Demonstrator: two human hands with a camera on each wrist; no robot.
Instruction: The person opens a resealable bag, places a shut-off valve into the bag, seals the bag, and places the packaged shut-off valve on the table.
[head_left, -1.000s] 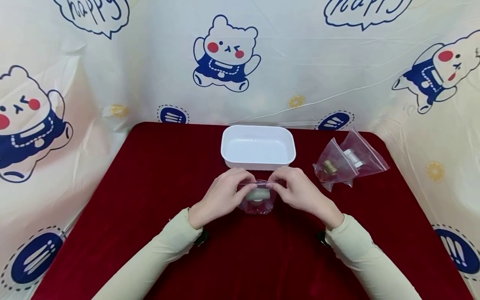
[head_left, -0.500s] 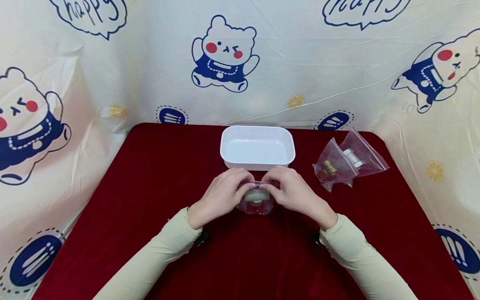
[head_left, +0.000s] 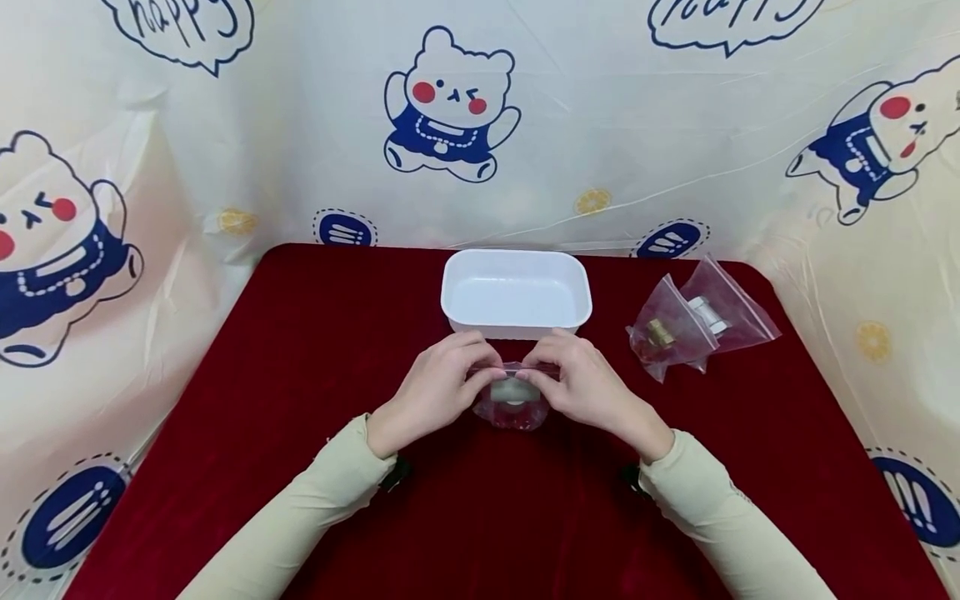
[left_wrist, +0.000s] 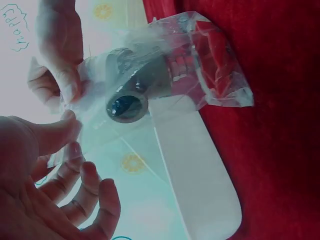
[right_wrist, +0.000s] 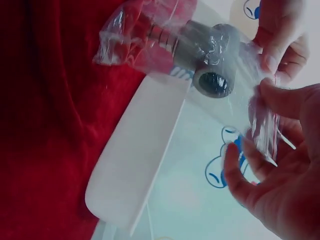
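Observation:
A clear zip-seal bag [head_left: 515, 418] hangs between both hands near the middle of the red cloth. Inside it is a grey T-shaped pipe fitting [right_wrist: 202, 47], one round opening facing the wrist cameras, with a ribbed, threaded-looking part [left_wrist: 181, 67] below. My left hand [head_left: 444, 379] pinches the bag's top edge between thumb and forefinger; its other fingers are loosely bent in the left wrist view. On the opposite side, my right hand [head_left: 588, 385] pinches the same edge, the two thumbs close together. How tightly the seal is closed cannot be seen.
A white rectangular tub [head_left: 517, 332] stands just behind the hands. At the right of the red-covered table [head_left: 315, 333] lie two more zip-seal bags, one holding a brass-coloured fitting [head_left: 660, 333], the other a white fitting [head_left: 707, 316]. A printed curtain [head_left: 315, 108] surrounds the table.
My right hand has slid left along the bag's top edge toward my left hand, still pinching it. My left hand has shifted only slightly left. The tub and other bags stay put.

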